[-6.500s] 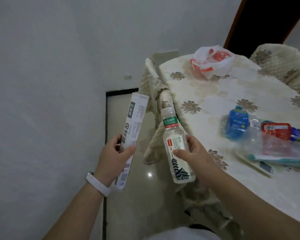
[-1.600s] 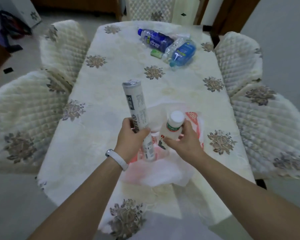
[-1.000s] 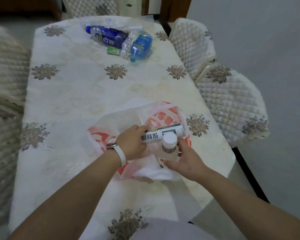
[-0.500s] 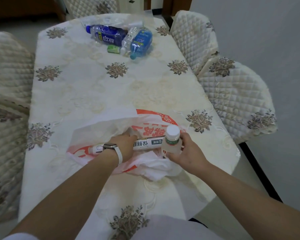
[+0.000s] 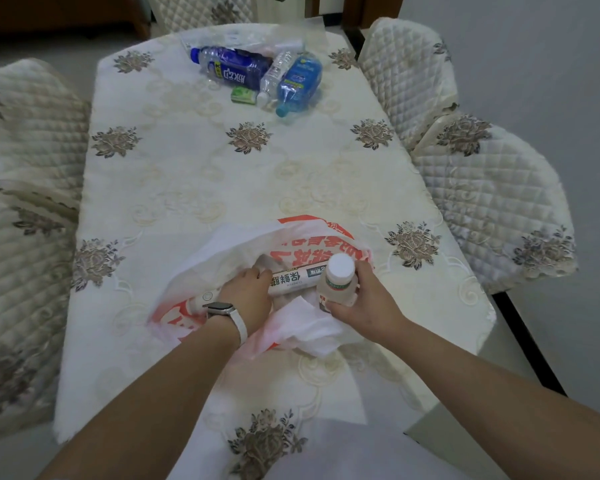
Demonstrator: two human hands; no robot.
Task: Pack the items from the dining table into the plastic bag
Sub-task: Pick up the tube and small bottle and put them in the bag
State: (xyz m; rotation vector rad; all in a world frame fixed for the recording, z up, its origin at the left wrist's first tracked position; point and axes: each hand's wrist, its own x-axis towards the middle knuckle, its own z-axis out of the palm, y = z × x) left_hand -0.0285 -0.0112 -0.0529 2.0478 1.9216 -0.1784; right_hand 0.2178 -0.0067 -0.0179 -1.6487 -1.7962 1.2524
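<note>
Since half a second ago, little has been shifted: the long roll has been kept lying across the mouth of the bag, and the small bottle has been kept upright at its right end, while the view has been tipped slightly.

Most of the scene is taken up by the dining table [image 5: 194, 188], which is covered by a cream cloth patterned with brown flower motifs. Quilted chairs [image 5: 492, 202] are seen at the left, right and far sides.

At the near middle of the table the plastic bag [image 5: 222, 251] is spread open. It is thin and white, crumpled at its near edge, with large red-orange printed characters on its far right side.

Across the bag's opening a white cylindrical roll [image 5: 293, 278] with dark printed characters is laid almost level, its left end showing past the wrist inside the bag. It is grasped from above by the left hand [image 5: 248, 292], on whose wrist a white-banded watch [image 5: 222, 308] is worn.

Just right of the roll, a small bottle [image 5: 336, 280] is held upright over the bag's right side by the right hand [image 5: 361, 306], whose fingers are wrapped round its body. A white cap and a green band beneath the neck are shown on it.

At the far end of the table, well apart from the bag, the remaining items are left lying together: a dark blue-labelled bottle [image 5: 229, 65], a light blue bottle [image 5: 297, 84], a clear bottle [image 5: 274, 76] between them, and a small green packet [image 5: 244, 95] just beside them.
</note>
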